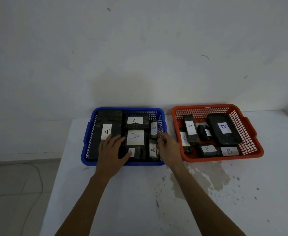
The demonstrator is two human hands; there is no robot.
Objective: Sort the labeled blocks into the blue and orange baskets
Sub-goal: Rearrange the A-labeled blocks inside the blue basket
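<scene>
A blue basket [87, 143] on the white table holds several dark stone blocks with white labels marked A, among them a long block [105, 126] at its left and a square one [135, 137] in the middle. To its right an orange basket [252, 133] holds several dark blocks marked B, the largest [224, 128] leaning at the back right. My left hand [111, 150] lies flat over the blocks at the blue basket's front, fingers spread. My right hand [169, 148] hovers over the blue basket's right front corner, fingers loosely curled, with nothing visibly held.
The white table [139, 198] has brown stains and dark specks right of centre, in front of the orange basket. Its left edge drops to a tiled floor with a thin cable [39, 178]. A plain wall rises right behind the baskets.
</scene>
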